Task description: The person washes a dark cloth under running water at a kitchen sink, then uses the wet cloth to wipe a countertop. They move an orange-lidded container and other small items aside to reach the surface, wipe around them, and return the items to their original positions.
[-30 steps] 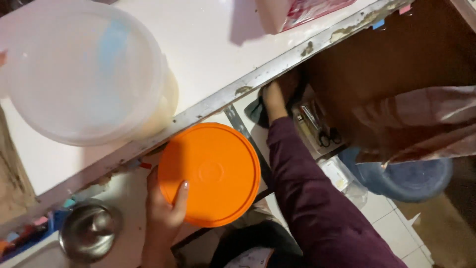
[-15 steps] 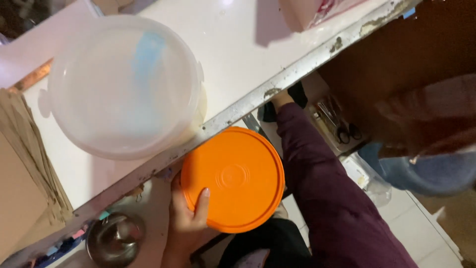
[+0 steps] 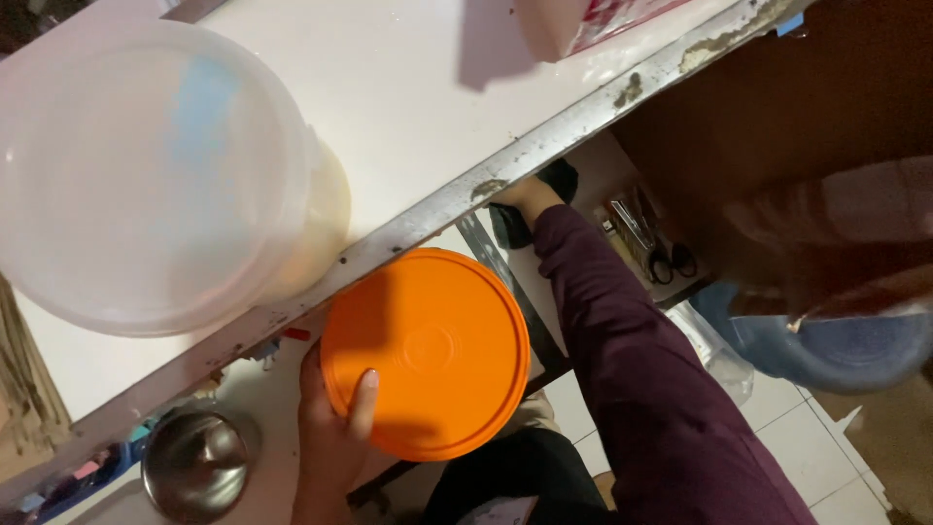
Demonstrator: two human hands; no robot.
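Orange lid [image 3: 425, 352] shifted right (slightly), view swung

White counter [image 3: 408, 87], tiled floor [image 3: 826, 457]

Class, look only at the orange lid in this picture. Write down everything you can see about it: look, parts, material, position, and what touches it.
The orange lid is round, smooth and looks like plastic, with a raised rim around its edge and a small circular mark at its centre. It faces the camera, held below the edge of the white counter, whose shadow falls over its upper left part. The left hand grips its lower left edge, thumb lying on its face. Its underside is hidden. Nothing else visibly touches it.
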